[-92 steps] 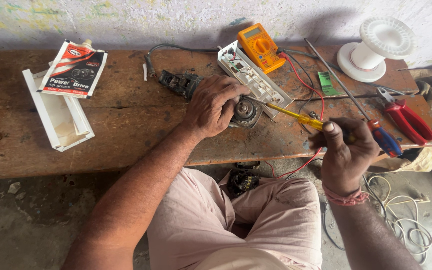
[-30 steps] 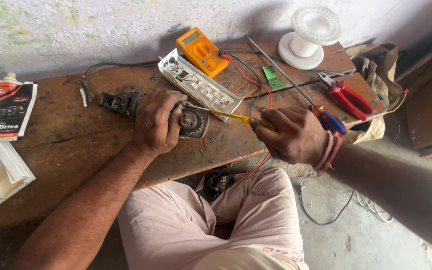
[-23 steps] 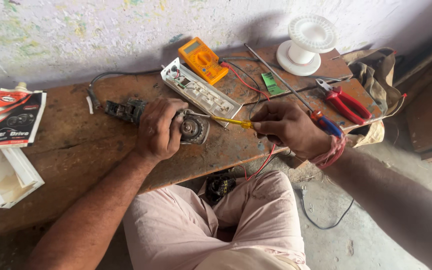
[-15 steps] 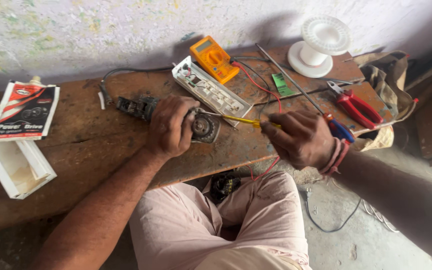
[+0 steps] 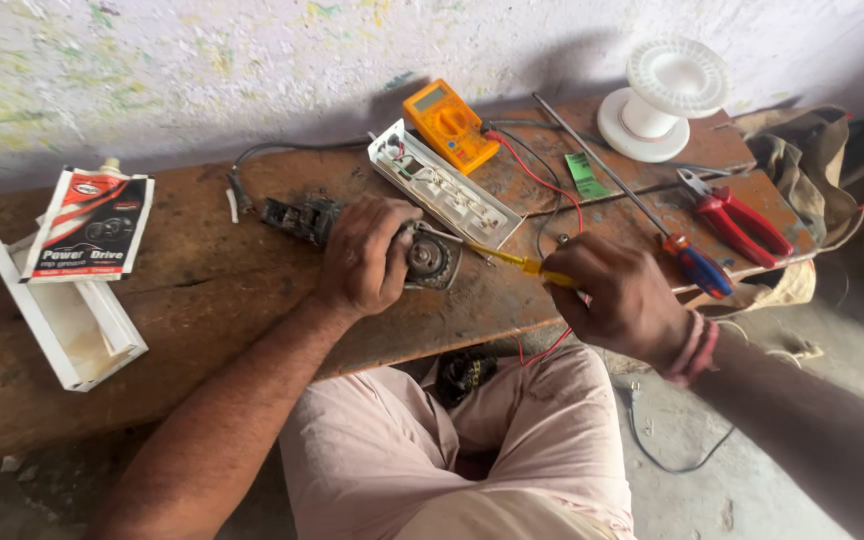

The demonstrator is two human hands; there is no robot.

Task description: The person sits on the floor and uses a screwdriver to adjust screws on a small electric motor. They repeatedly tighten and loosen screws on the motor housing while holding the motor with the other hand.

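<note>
while left hand (image 5: 364, 258) grips motor (image 5: 430, 260), right hand (image 5: 617, 298) holds yellow probe (image 5: 512, 262) pointing left at it.

Motor part (image 5: 430, 260) half under left hand (image 5: 367, 258)

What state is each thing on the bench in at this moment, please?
Motor part: dirty, gripped by left hand.
Yellow screwdriver: held in right hand, tip at the motor part.
Power strip: cover off, insides showing.
Pliers: lying unused.
White spool: bare.
</note>
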